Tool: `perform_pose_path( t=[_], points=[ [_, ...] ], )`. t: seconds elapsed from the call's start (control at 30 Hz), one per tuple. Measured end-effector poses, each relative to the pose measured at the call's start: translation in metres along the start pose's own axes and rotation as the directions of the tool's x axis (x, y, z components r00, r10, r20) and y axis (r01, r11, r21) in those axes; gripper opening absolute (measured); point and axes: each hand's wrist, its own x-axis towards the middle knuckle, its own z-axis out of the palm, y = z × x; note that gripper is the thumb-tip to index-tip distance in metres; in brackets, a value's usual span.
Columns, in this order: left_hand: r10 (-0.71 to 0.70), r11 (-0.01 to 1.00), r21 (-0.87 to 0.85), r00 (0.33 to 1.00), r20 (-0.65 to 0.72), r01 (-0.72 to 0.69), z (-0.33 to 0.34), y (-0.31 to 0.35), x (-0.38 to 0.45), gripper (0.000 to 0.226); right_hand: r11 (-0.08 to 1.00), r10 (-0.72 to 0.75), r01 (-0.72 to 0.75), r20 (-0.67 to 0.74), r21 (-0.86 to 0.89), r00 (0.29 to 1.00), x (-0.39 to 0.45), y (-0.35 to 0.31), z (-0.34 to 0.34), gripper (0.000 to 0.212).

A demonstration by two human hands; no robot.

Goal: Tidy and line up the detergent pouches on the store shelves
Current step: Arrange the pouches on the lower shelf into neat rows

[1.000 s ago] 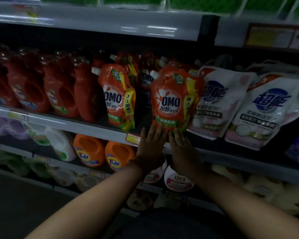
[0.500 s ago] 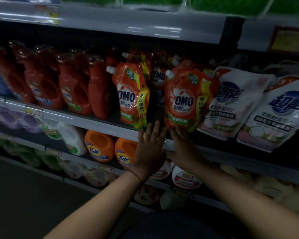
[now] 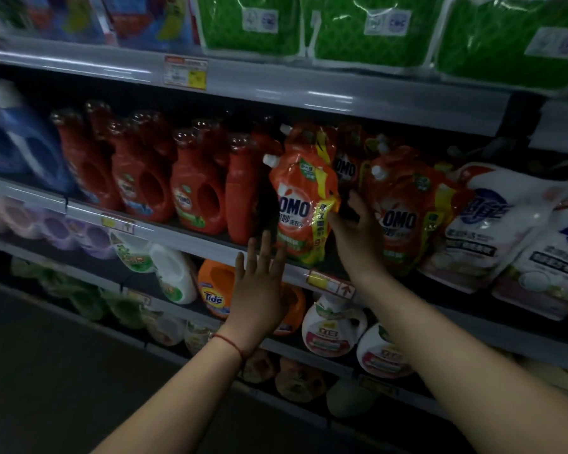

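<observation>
OMO pouch (image 3: 304, 204) between hands, right hand (image 3: 358, 234) at its edge.

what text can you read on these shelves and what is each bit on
"OMO": left orange pouch
"OMO", first letter hidden: right orange pouch
"OMO", partly hidden: pouch behind
"Tide": orange jug
Too blurred: shelf price tags, white pouches, green packs, red bottles' labels

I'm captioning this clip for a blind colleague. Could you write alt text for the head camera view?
A person's right hand touches the right edge of an orange OMO detergent pouch on a dim store shelf, while the open left hand hovers below it. A second OMO pouch and white pouches stand to its right, red bottles to its left.
</observation>
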Motion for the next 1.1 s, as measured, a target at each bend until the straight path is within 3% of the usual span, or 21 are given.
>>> perform_pose_path(
  t=[0.17,0.33,0.4,0.53,0.63,0.73,0.8,0.87,0.93,1.0,1.1],
  points=[
    [-0.003,0.997,-0.075,0.998,0.060,0.008,-0.014,-0.012,-0.006,0.085,0.993,0.060,-0.072,-0.122,-0.097,0.991,0.027,-0.009,0.020,0.043],
    [-0.027,0.969,-0.241,0.995,0.099,0.050,-0.022,-0.024,-0.010,0.082,0.987,0.103,-0.114,-0.098,-0.110,0.990,0.019,-0.008,0.027,0.038],
    [-0.078,0.891,-0.439,0.992,0.098,0.113,-0.027,-0.024,-0.010,0.077,0.991,0.127,-0.129,-0.078,-0.029,0.989,0.010,-0.008,0.023,0.035],
    [-0.243,0.551,-0.782,0.952,0.184,0.292,-0.036,-0.024,-0.005,0.063,0.991,0.057,-0.055,-0.018,0.126,0.998,-0.010,-0.024,0.017,0.016],
    [-0.269,0.385,-0.879,0.945,0.185,0.282,-0.035,-0.025,-0.006,0.042,0.987,-0.063,0.055,0.045,0.153,0.997,-0.021,-0.052,0.015,0.017],
    [-0.269,0.364,-0.894,0.949,0.167,0.261,-0.038,-0.020,-0.015,0.006,0.981,-0.086,0.073,0.067,0.180,0.994,-0.026,-0.078,0.011,0.015],
    [-0.273,0.204,-0.956,0.950,0.153,0.212,-0.036,-0.015,-0.022,0.005,0.979,-0.071,0.053,0.089,0.198,0.993,-0.028,-0.088,0.008,0.016],
    [-0.318,0.047,-0.985,0.937,0.145,0.168,-0.037,-0.011,-0.031,0.018,0.973,-0.047,0.024,0.096,0.228,0.994,-0.030,-0.092,0.007,0.016],
    [-0.420,0.007,-0.987,0.896,0.146,0.163,-0.037,-0.013,-0.034,0.023,0.970,-0.009,-0.014,0.090,0.244,0.996,-0.034,-0.091,0.007,0.014],
    [-0.493,0.032,-0.982,0.858,0.146,0.186,-0.038,-0.020,-0.035,0.022,0.956,0.059,-0.082,0.088,0.281,0.994,-0.037,-0.084,0.007,0.013],
    [-0.491,0.080,-0.985,0.866,0.095,0.153,-0.044,-0.029,-0.040,0.014,0.899,0.214,-0.217,0.049,0.382,0.976,-0.038,-0.068,0.005,0.010]
  ],
)
